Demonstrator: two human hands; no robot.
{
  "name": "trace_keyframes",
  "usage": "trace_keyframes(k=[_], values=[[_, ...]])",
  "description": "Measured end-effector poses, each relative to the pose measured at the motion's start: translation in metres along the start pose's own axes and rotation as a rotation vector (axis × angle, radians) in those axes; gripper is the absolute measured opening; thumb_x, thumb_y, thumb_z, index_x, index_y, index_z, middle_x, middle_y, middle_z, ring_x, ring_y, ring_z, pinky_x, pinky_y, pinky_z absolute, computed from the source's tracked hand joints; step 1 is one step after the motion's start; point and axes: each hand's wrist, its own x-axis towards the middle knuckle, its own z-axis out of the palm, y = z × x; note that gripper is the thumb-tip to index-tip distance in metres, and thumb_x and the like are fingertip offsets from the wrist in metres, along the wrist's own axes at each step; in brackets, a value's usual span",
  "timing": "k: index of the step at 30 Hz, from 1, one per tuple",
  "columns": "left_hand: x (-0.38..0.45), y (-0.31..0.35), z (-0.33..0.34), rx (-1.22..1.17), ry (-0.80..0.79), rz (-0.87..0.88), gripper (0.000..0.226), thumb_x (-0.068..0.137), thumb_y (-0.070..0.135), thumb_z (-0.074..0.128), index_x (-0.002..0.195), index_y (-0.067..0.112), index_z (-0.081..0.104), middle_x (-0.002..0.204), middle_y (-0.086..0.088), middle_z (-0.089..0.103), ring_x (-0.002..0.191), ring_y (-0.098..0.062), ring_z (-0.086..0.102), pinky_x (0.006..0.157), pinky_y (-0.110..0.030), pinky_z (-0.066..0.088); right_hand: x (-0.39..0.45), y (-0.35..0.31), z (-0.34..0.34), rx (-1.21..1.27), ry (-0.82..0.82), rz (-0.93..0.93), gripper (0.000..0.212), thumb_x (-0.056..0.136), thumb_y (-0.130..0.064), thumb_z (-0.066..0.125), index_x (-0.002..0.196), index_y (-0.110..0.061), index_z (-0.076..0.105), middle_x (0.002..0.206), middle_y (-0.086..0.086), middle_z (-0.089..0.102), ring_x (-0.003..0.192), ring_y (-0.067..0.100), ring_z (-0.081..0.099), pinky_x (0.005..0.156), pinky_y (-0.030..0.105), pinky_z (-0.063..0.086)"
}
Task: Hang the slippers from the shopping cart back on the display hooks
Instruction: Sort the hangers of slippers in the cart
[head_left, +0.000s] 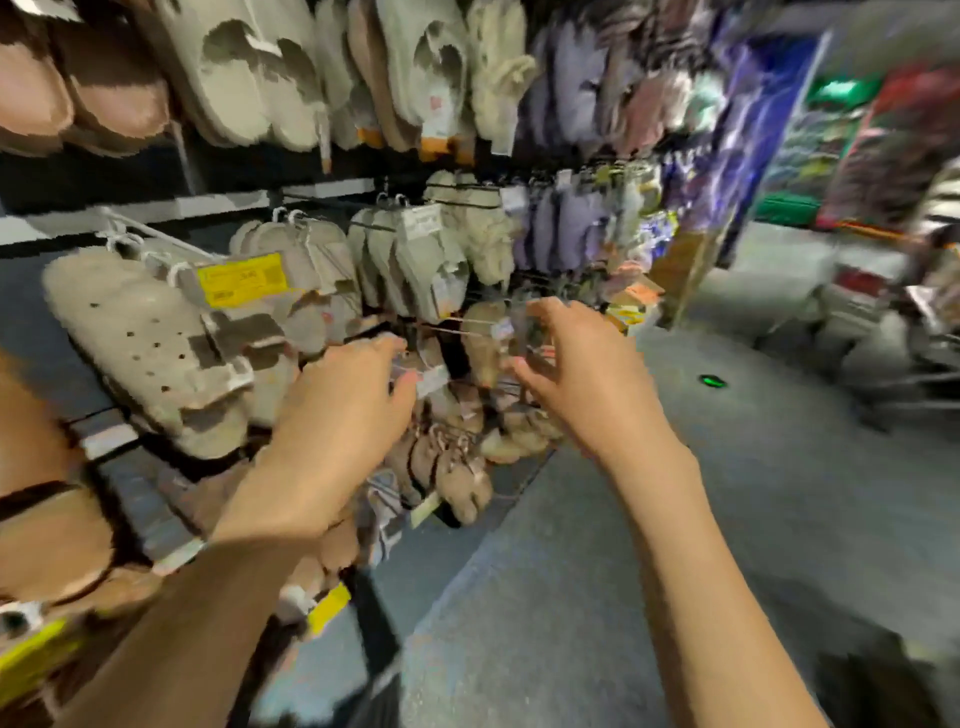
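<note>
While the rack at far left already carries a full row of goods, with a pale perforated clog (140, 338) hanging under a yellow price label (241, 279), the work looks to be in its hanging stage rather than finished. Moving right, the left hand (358, 410) reaches into the lower rows, its thumb and fingertips closed together on what seems to be a small white tag (431, 382) or hanger at the end of a thin wire hook (457, 328); blur keeps the exact thing pinched from being certain. Just right of that, brown and tan slippers (488, 343) hang between the two hands, and these appear to be the pair being put back, though whether their loop is already over the hook cannot be told. Further right, the right hand (576, 374) hovers with fingers curled and spread near the same slippers; its grip seems to hold nothing firmly, but the smear makes that unsure. Below the hands, more brown slippers (457, 467) already hang on lower hooks. At far right, a blurred metal frame (893, 364) on the grey floor (675, 519) may be the shopping cart; its contents cannot be read, so how many pairs remain is unknown.
</note>
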Motion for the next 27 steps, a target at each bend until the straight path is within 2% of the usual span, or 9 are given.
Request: trace_keyframes(k=[5,8,11,14,17,22,27], values=[[0.003,0.093,0.052,-0.164,0.010,0.293,0.032,0.093,0.026,0.049,0.122,0.014,0.056,0.111,-0.013,0.064,0.103,-0.036,0.056,0.075,-0.039,0.043,-0.084,0.086,-0.063,-0.225,0.199,0.350,0.052,0.086,-0.035,0.061,0.132,-0.016,0.043,0.130,0.005,0.049,0.118,0.026,0.044,0.090,0.041,0.042],[-0.003,0.135,0.075,-0.252,-0.048,0.506,0.026,0.090,0.021,0.053,0.112,0.010,0.061,0.103,-0.019,0.066,0.094,-0.040,0.059,0.074,-0.044,0.046,-0.135,0.105,-0.092,-0.335,0.262,0.561,0.053,0.088,-0.038,0.057,0.136,-0.020,0.040,0.135,0.000,0.046,0.122,0.021,0.040,0.091,0.033,0.038],[-0.011,0.172,0.093,-0.307,-0.122,0.691,0.027,0.087,0.017,0.059,0.111,0.004,0.063,0.100,-0.026,0.066,0.091,-0.045,0.060,0.073,-0.048,0.047,-0.186,0.106,-0.111,-0.466,0.346,0.745,0.050,0.086,-0.031,0.063,0.131,-0.015,0.048,0.126,0.006,0.053,0.112,0.028,0.049,0.085,0.037,0.043],[-0.030,0.201,0.111,-0.340,-0.214,0.860,0.029,0.088,0.019,0.058,0.114,0.006,0.061,0.101,-0.026,0.065,0.092,-0.045,0.060,0.074,-0.048,0.047,-0.243,0.088,-0.119,-0.578,0.407,0.965,0.047,0.080,-0.025,0.070,0.122,-0.009,0.055,0.118,0.011,0.058,0.105,0.034,0.053,0.081,0.040,0.047],[-0.063,0.222,0.127,-0.442,-0.360,1.012,0.031,0.089,0.020,0.055,0.118,0.009,0.059,0.105,-0.021,0.065,0.098,-0.041,0.059,0.080,-0.047,0.046,-0.292,0.055,-0.118,-0.668,0.446,1.181,0.049,0.081,-0.026,0.069,0.124,-0.010,0.052,0.121,0.010,0.056,0.111,0.032,0.050,0.085,0.042,0.046],[-0.126,0.237,0.139,-0.577,-0.522,1.229,0.031,0.089,0.021,0.053,0.119,0.011,0.058,0.109,-0.017,0.064,0.102,-0.039,0.057,0.082,-0.046,0.044,-0.352,-0.007,-0.112,-0.813,0.493,1.473,0.048,0.082,-0.027,0.068,0.125,-0.011,0.052,0.122,0.008,0.056,0.111,0.030,0.049,0.086,0.038,0.043],[-0.190,0.243,0.135,-0.638,-0.637,1.413,0.033,0.090,0.022,0.053,0.121,0.012,0.057,0.111,-0.014,0.065,0.102,-0.038,0.057,0.079,-0.045,0.045,-0.399,-0.064,-0.106,-0.927,0.501,1.662,0.044,0.081,-0.022,0.069,0.120,-0.006,0.055,0.115,0.013,0.059,0.104,0.034,0.052,0.082,0.028,0.032]])
